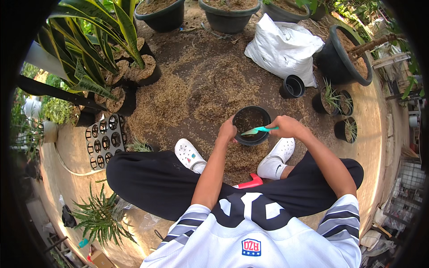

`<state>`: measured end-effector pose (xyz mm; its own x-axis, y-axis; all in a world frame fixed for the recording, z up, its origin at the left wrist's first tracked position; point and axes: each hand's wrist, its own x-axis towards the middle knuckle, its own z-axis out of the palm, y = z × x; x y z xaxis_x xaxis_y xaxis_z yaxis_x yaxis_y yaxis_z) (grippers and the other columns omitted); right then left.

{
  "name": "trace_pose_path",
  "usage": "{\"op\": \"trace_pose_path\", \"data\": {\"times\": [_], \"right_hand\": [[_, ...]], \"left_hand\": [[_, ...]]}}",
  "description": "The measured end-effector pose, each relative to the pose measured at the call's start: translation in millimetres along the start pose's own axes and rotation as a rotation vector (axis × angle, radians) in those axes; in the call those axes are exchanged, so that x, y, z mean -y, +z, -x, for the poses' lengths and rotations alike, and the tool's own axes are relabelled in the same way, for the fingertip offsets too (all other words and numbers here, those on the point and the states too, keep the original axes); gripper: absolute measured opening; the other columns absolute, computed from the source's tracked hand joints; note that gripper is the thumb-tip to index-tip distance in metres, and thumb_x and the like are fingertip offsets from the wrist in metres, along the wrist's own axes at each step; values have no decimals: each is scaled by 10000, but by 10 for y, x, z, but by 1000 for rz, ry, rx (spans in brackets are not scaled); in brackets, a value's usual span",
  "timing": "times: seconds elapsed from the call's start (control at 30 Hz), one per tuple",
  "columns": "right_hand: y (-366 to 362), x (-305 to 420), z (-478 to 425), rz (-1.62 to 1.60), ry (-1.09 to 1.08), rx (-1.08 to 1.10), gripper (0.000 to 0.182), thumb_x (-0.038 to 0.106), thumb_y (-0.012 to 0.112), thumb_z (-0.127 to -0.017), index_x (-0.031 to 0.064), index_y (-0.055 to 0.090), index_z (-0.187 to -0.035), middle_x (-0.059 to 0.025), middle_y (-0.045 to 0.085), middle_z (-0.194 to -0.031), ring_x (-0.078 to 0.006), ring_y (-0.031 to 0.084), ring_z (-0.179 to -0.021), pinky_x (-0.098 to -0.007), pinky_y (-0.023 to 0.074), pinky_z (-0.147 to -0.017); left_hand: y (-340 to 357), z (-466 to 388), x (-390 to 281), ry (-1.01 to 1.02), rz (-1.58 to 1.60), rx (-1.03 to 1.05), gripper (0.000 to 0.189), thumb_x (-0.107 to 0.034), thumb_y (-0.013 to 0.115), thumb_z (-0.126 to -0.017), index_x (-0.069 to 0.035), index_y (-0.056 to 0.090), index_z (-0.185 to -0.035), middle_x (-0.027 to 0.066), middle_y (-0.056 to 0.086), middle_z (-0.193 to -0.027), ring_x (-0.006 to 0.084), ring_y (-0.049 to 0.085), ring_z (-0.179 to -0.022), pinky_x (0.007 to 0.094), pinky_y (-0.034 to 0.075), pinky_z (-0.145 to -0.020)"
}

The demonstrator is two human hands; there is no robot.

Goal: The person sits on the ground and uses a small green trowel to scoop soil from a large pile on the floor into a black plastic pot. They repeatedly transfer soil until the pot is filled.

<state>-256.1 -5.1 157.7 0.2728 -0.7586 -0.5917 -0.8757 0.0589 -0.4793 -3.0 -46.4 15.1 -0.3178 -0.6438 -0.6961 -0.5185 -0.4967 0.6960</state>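
A round black plastic plant pot (pixel 252 109) stands on the ground between my feet, with some brown soil mix showing inside. My left hand (pixel 228 130) grips its left side by the rim. In my right hand (pixel 285 126) is the handle of a small turquoise garden trowel (pixel 261 129). The trowel's blade reaches down into the pot and points left. Brown husk-like planting mix (pixel 214 90) lies scattered over the dark ground around the pot.
A white woven sack (pixel 285 50) and a small black pot (pixel 292 87) stand at the upper right, near small potted plants (pixel 330 98). Potted snake plants (pixel 134 60) and a black seedling tray (pixel 105 142) are at left. A red-handled object (pixel 251 181) lies by my right foot.
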Motion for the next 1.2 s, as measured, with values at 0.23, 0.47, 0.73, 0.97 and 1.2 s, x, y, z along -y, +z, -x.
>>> {"op": "trace_pose_path", "data": {"times": [0.23,0.47,0.73,0.97,1.2], "right_hand": [[-187,102,10,121,20,34,371,258,710,-851,162,789,-1201,-188,774,-962,-362,746,-917,-463,579,-844],[-68,-57,45,19,123,75,339,239,690,-933,128,769,-1243,-155,739,-754,-250,731,-698,-414,564,-690],[-145,-178,239,-126,192,199,388,312,668,-930,143,764,-1266,-113,754,-779,-184,735,-719,-363,557,-676],[-405,209,597,-85,152,49,345,261,685,-909,97,788,-1195,-176,769,-862,-266,749,-779,-408,575,-760],[-138,94,282,160,116,-42,302,266,692,-904,143,802,-1158,-204,765,-987,-390,728,-946,-492,571,-871]], "left_hand": [[13,20,23,5,2,-30,776,97,355,-878,-246,497,-1560,207,769,-952,235,724,-548,356,603,-498],[34,67,-20,21,-25,-46,791,108,359,-867,-247,497,-1560,216,765,-1015,249,729,-568,363,606,-509],[103,46,16,61,-72,-96,741,102,390,-895,-220,507,-1552,213,759,-1013,271,711,-555,385,605,-516],[87,57,63,114,-74,-112,680,70,423,-899,-173,520,-1527,233,755,-947,273,729,-576,393,616,-527],[81,130,-55,86,-76,-83,707,73,434,-913,-182,470,-1571,254,737,-1042,296,724,-594,401,609,-505]]}}
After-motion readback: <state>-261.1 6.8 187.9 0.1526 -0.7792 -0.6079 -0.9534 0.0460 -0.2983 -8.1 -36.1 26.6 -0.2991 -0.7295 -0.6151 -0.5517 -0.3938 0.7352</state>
